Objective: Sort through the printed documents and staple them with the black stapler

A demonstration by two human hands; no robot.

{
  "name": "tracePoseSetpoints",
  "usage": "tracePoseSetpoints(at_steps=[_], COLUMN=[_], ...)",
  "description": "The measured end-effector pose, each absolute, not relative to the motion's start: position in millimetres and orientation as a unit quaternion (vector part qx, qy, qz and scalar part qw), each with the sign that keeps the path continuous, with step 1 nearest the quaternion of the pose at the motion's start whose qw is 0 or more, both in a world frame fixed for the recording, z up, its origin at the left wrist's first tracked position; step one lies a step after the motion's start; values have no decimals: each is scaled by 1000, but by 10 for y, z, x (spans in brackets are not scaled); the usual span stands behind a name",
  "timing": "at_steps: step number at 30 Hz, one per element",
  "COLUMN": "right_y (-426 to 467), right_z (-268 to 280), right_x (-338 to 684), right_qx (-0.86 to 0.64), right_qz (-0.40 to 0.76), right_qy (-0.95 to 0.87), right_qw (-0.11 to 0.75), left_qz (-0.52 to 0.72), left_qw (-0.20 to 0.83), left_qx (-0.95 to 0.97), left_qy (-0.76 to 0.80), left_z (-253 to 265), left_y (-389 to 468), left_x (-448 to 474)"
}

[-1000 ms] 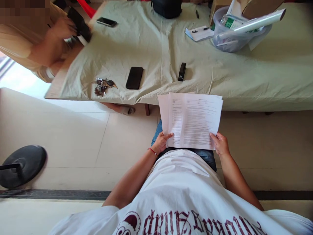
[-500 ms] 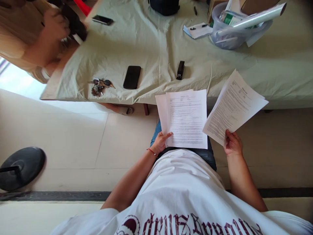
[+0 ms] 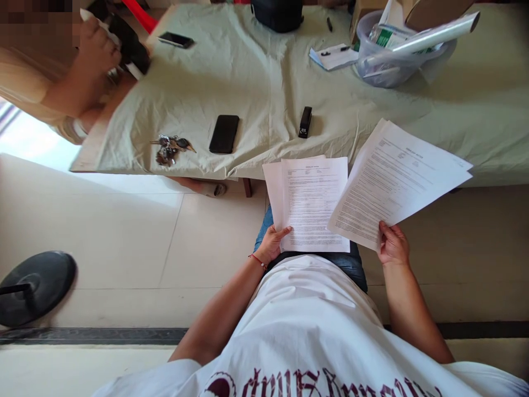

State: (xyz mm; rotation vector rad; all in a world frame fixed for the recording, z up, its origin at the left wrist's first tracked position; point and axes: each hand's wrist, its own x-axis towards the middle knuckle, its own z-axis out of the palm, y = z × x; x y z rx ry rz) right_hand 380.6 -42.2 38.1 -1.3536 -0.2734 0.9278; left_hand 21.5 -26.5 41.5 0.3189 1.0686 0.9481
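Above my lap, my left hand [image 3: 273, 244] grips a few printed sheets [image 3: 316, 207] by their lower left side, thumb on top and the other fingers hidden beneath. My right hand [image 3: 393, 242] pinches a second fanned set of printed papers [image 3: 397, 184] at its lower edge. This set tilts to the right, and its lower left corner overlaps the left sheets. On the cloth-covered table [image 3: 256, 82] beyond the papers lie a black stapler [image 3: 305, 122], a dark phone [image 3: 223, 134] and a bunch of keys [image 3: 170, 148].
At the back right stands a clear plastic basket [image 3: 382, 71] holding a roll and packets. Near it lies a notepad [image 3: 334, 57] with pens. A black case [image 3: 276, 14] and another phone [image 3: 176, 39] are farther back. Another person [image 3: 53, 82] sits at the left. A round black base [image 3: 39, 286] stands on the floor.
The papers in my right hand have swung leftward at their lower corner and spread wider, now overlapping the left sheets. My left hand holds nearly the same position. The view has shifted slightly.
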Motion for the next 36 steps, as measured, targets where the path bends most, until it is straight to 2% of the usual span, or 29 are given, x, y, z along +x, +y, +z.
tracePoseSetpoints(at_steps=[8, 20, 26, 31, 36], right_y=[-455, -511, -496, -389, -363], right_z=[403, 336, 378, 342, 289], right_x=[3778, 3588, 3402, 3246, 3145], right_qx=[-604, -636, -619, -582, -575], right_qz=[431, 444, 534, 617, 633], right_qy=[-139, -254, -289, -241, -225], right_qw=[656, 577, 498, 473, 467], left_qz=[438, 438, 434, 424, 425], left_qw=[744, 750, 751, 759, 755], left_qx=[141, 143, 142, 152, 125], left_qy=[485, 473, 477, 469, 484], left_z=[413, 391, 384, 386, 316], left_y=[-273, -272, -265, -265, -258], left_x=[216, 201, 202, 195, 173])
